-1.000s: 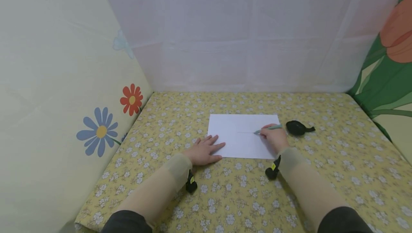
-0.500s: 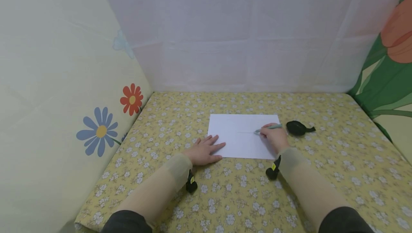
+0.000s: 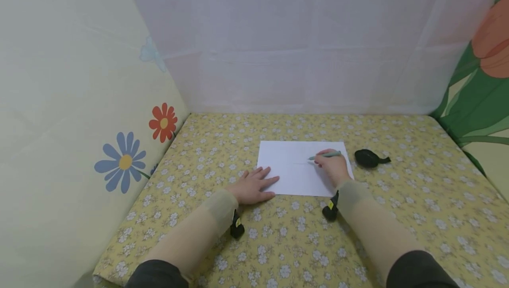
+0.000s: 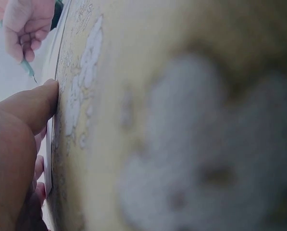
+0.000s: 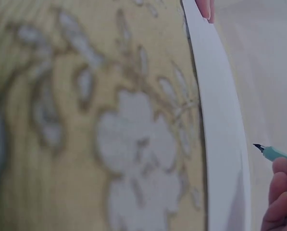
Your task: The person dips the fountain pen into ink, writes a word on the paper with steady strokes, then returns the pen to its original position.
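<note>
Your left hand [image 3: 252, 187] lies flat at the sheet's near left corner, fingers spread wide and gripping nothing, probably so the white sheet [image 3: 286, 152] won't slide. Your right hand [image 3: 333, 165] has its fingers curled in, pinching the pen [image 5: 274, 154] near its tip, likely for fine control. The pen is over the right half of the sheet, tip pointing left, apparently just off the surface. Sheet's lying lengthwise across the floral-covered counter [image 3: 222, 146] in front of you, easy reach for both hands. Pen's slim, teal, with a dark pointed tip; sheet's plain except one faint, thin line [image 3: 300, 163] near the middle. Black rounded object [image 3: 366, 158] sits apart, right of the sheet.
</note>
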A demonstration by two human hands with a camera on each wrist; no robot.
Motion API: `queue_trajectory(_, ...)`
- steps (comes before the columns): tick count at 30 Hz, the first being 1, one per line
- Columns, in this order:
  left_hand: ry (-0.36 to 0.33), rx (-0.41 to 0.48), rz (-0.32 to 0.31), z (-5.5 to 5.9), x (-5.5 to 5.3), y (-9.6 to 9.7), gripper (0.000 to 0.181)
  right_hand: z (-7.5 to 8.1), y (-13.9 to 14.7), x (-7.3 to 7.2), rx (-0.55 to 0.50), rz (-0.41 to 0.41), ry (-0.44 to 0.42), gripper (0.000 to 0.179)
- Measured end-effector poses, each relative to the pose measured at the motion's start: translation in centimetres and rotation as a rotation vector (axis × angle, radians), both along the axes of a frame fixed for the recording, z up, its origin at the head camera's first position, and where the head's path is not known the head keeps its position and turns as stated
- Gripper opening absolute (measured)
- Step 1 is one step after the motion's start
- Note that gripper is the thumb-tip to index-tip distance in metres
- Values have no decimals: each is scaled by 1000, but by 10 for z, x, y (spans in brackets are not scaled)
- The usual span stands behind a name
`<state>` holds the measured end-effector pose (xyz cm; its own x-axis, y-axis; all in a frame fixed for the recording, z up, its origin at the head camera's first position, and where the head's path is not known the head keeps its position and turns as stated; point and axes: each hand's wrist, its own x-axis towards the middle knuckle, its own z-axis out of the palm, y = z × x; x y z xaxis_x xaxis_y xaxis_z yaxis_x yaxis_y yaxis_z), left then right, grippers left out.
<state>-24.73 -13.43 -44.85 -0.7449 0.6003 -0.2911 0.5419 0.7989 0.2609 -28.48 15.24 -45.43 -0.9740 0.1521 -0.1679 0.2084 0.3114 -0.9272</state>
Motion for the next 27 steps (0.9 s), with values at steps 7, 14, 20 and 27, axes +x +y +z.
queue_trajectory(7, 2, -1, 1, 0, 0, 1, 62, -3, -4, -7, 18, -18, -16, 27)
queue_trajectory(14, 0, -8, 4, 1, 0, 1, 62, -6, -8, -11, 17, -38, -13, 26)
queue_trajectory(20, -6, -4, 4, 3, 2, 1, 61, -3, -11, -12, 27, -34, 3, 26)
queue_trajectory(27, -6, -7, 6, 3, 2, 1, 61, -6, -12, -15, 50, -38, -2, 25)
